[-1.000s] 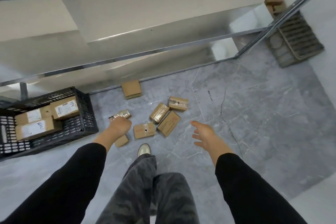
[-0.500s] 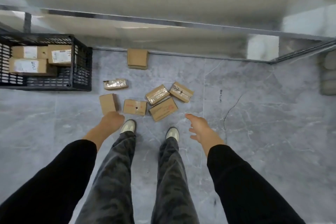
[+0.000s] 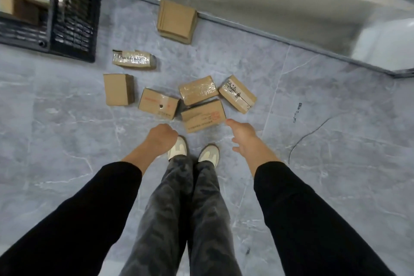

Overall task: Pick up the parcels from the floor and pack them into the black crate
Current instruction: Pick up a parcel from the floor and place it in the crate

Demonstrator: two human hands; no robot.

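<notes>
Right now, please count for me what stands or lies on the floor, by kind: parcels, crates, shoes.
Parcels on the floor: 7
Black crate: 1
Shoes: 2
Total: 10
The parcels inside the crate are cut off by the picture edge, so they are not counted.

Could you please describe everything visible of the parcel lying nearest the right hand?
This parcel is a closed brown cardboard box with a red stamp and dark print on top. It lies flat on the grey floor, turned askew, its far edge against a taped parcel. The right hand reaches to its corner; contact is unclear.
</notes>
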